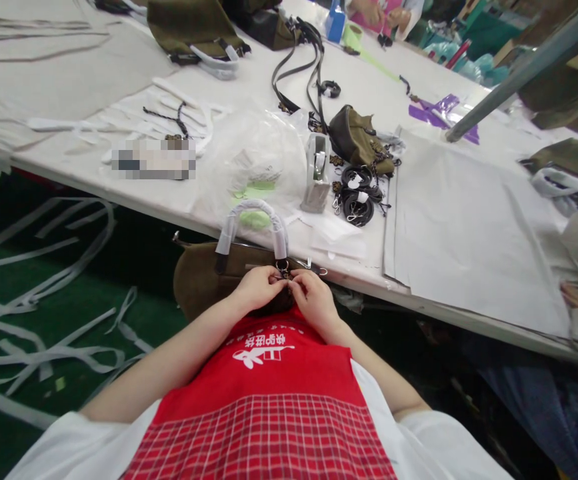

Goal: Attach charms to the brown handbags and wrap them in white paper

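An olive-brown handbag (193,283) rests in my lap against the table's edge. Its arched handle (255,207) is wrapped in white film, with dark ends. At the base of the handle's right side, a metal ring (282,265) carries a small dark charm (285,274), mostly covered by fingers. My left hand (259,288) pinches this charm from the left, fingertips closed. From the right, my right hand (313,298) pinches at the same spot, its fingertips nearly meeting the left ones.
On the white table (239,87) lie a clear plastic bag (263,150), a grey box (317,173), coiled black straps (357,208), a small olive pouch (363,137) and a dark cord (181,120). A metal pole (519,73) rises at right. White strips (43,333) litter the floor. A co-worker's hands (379,13) show at the back.
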A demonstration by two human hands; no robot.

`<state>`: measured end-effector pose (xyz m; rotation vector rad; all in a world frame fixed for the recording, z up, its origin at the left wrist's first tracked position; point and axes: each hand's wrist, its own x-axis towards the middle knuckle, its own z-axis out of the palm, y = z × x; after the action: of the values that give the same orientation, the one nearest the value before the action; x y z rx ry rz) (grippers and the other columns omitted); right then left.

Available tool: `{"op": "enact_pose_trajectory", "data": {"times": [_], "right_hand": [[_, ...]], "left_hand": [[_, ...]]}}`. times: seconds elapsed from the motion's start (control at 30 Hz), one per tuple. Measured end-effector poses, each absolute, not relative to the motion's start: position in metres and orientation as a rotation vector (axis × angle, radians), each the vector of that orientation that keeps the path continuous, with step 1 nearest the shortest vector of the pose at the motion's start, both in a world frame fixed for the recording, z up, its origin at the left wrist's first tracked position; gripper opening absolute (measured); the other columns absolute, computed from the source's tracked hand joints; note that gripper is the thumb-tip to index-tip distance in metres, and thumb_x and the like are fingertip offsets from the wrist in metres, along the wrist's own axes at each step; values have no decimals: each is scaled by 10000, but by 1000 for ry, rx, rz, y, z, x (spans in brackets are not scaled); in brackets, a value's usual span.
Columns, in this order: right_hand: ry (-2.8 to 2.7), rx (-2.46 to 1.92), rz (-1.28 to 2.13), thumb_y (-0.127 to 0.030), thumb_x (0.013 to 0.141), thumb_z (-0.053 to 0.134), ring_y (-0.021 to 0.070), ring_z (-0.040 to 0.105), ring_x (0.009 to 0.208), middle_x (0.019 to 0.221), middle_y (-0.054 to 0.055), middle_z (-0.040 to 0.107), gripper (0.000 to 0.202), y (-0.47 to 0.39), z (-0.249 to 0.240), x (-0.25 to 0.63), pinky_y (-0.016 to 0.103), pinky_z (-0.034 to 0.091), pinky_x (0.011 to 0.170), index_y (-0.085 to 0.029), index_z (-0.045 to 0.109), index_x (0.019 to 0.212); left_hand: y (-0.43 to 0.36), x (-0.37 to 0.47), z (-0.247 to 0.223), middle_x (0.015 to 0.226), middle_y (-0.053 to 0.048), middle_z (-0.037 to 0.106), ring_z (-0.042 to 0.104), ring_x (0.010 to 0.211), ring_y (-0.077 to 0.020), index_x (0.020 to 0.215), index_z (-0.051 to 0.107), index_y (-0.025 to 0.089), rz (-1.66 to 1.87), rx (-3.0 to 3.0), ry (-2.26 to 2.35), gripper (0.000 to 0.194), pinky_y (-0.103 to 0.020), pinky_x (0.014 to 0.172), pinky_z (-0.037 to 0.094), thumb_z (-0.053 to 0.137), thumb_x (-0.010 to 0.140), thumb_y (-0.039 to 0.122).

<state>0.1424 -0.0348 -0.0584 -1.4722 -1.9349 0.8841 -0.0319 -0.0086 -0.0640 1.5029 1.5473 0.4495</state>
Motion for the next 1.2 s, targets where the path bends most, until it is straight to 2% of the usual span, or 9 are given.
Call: {"op": "enact_pose_trajectory", "data": {"times": [0.2, 0.33, 0.43, 0.67, 0.77, 0.87, 0.97, 1.07, 1.2], "right_hand": [[-2006, -1520, 797, -253, 955, 469, 215, 627, 1076, 1221, 79, 654, 166, -37, -60, 142, 365, 481, 947, -231, 628, 910], [-2033, -1452, 858, -258, 935, 509, 210, 634, 1052, 1225, 74, 638, 142, -33, -63, 141, 351, 493, 926, -229, 635, 876], [-1969, -1392, 933, -272, 924, 525, 203, 640, 1002, 1123, 79, 656, 147, -28, -66, 141, 341, 502, 907, -227, 642, 847], [-1908, -1285, 1063, -258, 911, 538, 196, 631, 1003, 1110, 70, 666, 140, -24, -65, 144, 339, 491, 910, -227, 637, 817], [-1903, -1282, 1145, -276, 918, 534, 190, 645, 903, 988, 53, 697, 154, -25, -64, 144, 324, 502, 848, -224, 645, 825], [-1895, -1336, 1185, -306, 925, 528, 185, 644, 758, 825, 30, 701, 186, -25, -60, 145, 308, 507, 743, -224, 670, 839], [-1859, -1404, 1132, -296, 927, 519, 197, 666, 772, 857, 27, 730, 190, -25, -57, 150, 314, 510, 740, -240, 697, 894], [-1872, -1414, 1098, -269, 924, 518, 212, 688, 835, 929, 28, 749, 192, -25, -54, 155, 330, 512, 780, -251, 709, 944], [-1917, -1419, 1076, -271, 916, 534, 221, 694, 810, 904, 39, 754, 189, -27, -54, 158, 332, 515, 754, -238, 720, 919]], "left_hand": [[-16, -22, -68, 801, -47, 730, 654, 731, -221, 783, 698, 207, 592, 1340, 1525, 107, -309, 713, 470, 670, 721, 289], [-20, -19, -73, 675, -13, 669, 630, 663, -194, 685, 593, 199, 697, 1117, 1540, 105, -291, 640, 464, 678, 657, 254], [-21, -18, -75, 615, 10, 634, 607, 590, -161, 701, 538, 194, 740, 937, 1477, 161, -265, 570, 449, 659, 664, 294], [-19, -21, -75, 585, 29, 603, 487, 455, -86, 849, 616, 151, 782, 742, 1375, 389, -215, 456, 330, 737, 614, 436], [-20, -20, -78, 558, 40, 586, 443, 428, -79, 846, 625, 154, 797, 723, 1390, 425, -220, 444, 307, 753, 602, 477], [-20, -24, -77, 669, 2, 666, 557, 539, -117, 861, 645, 158, 811, 734, 1399, 408, -245, 525, 410, 783, 594, 435], [-21, -34, -71, 769, -25, 716, 638, 701, -165, 841, 686, 161, 785, 764, 1379, 350, -284, 668, 487, 818, 572, 341], [-22, -47, -63, 734, -19, 715, 635, 671, -160, 867, 708, 162, 692, 728, 1301, 324, -277, 638, 481, 807, 597, 310], [-22, -56, -54, 749, -11, 711, 614, 625, -119, 916, 711, 162, 608, 627, 1268, 324, -216, 555, 417, 792, 622, 270]]}}
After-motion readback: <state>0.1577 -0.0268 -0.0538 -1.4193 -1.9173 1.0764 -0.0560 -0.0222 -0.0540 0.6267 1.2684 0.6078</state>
